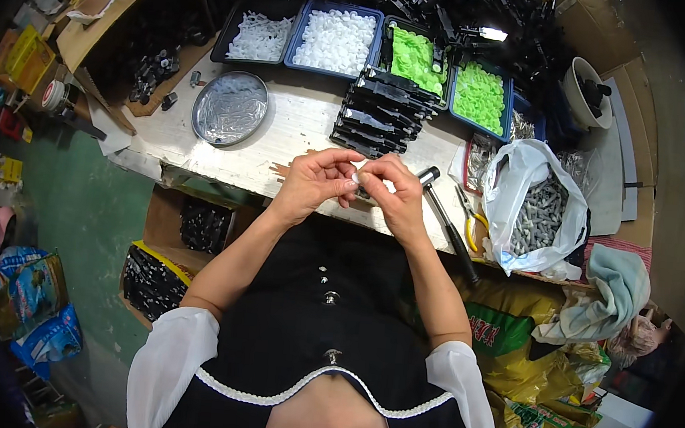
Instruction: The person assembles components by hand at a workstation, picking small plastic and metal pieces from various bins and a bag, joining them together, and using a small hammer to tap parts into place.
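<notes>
Above the near edge of the workbench my two hands meet, fingertips together. My left hand [312,186] pinches a small white piece [356,177], mostly hidden by the fingers. From the other side, my right hand [396,196] has its thumb and forefinger closed at the same piece, and some white also shows at its curled fingers. Just beyond the hands lies a stack of black plastic parts [383,112]. A hammer [450,222] with a black handle lies to the right of my right hand, beside yellow-handled pliers [475,220].
Along the back stand a tray of white sticks [257,37], a bin of white pieces [334,40] and two bins of green pieces [415,61]. A round metal tin [231,109] sits left. At right, a white plastic bag [512,203] holds grey parts, near a cloth [610,295].
</notes>
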A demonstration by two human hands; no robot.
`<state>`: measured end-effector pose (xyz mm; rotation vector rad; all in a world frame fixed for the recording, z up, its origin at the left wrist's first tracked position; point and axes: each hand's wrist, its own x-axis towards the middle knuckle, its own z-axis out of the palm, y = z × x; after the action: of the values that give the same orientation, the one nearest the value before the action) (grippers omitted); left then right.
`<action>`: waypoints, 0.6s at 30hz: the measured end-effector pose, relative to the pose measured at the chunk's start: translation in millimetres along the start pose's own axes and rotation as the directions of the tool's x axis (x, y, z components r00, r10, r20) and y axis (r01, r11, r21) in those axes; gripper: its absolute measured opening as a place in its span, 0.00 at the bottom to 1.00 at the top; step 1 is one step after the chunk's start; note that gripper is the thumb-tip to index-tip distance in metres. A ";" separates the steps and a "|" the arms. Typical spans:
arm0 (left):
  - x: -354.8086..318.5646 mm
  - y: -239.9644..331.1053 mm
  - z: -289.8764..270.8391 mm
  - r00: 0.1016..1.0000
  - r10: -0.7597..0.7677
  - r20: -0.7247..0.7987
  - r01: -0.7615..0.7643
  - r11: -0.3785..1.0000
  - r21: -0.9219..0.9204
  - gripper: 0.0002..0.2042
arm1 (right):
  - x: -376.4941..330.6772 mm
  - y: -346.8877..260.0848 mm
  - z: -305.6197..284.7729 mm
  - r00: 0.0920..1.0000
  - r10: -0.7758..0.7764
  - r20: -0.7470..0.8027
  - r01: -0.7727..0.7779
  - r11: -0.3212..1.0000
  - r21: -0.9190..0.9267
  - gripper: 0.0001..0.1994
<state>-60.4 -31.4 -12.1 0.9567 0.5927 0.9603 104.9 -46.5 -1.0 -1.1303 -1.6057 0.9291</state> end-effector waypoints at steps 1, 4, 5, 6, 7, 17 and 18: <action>2.0 -0.3 -0.7 1.000 0.018 0.009 -0.018 1.000 0.001 0.15 | 0.8 0.5 0.0 1.000 -0.006 0.000 0.006 1.000 -0.001 0.04; -0.3 -2.0 -0.9 0.999 0.005 -0.050 -0.005 1.000 0.000 0.14 | 4.6 3.1 3.9 0.975 -0.212 -0.067 0.196 0.962 -0.193 0.04; -1.1 -3.3 -2.8 0.998 0.007 -0.056 -0.007 1.000 0.000 0.14 | 5.1 1.8 3.1 0.975 -0.213 -0.062 0.198 0.962 -0.189 0.04; -1.9 -4.9 -5.1 0.996 0.004 -0.092 -0.005 1.000 -0.010 0.13 | 5.5 -0.9 0.6 0.970 -0.226 -0.086 0.195 0.941 -0.275 0.05; -3.6 -6.1 -5.7 0.992 -0.003 -0.123 0.000 1.000 -0.023 0.12 | 3.7 -3.4 -1.7 0.965 -0.237 -0.112 0.182 0.914 -0.361 0.05; -9.4 -9.0 -5.7 0.986 0.050 -0.159 -0.065 0.994 -0.093 0.09 | 5.7 -3.1 20.4 0.950 -0.300 -0.082 0.256 0.904 -0.344 0.06; -8.1 -9.5 -5.8 0.983 0.077 -0.165 -0.092 0.992 -0.085 0.10 | 8.4 -2.0 21.9 0.943 -0.322 -0.084 0.272 0.890 -0.366 0.05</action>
<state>-64.8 -38.4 -23.1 0.8323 0.6420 1.1393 82.2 -40.5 -3.1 -1.1149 -1.8059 0.3585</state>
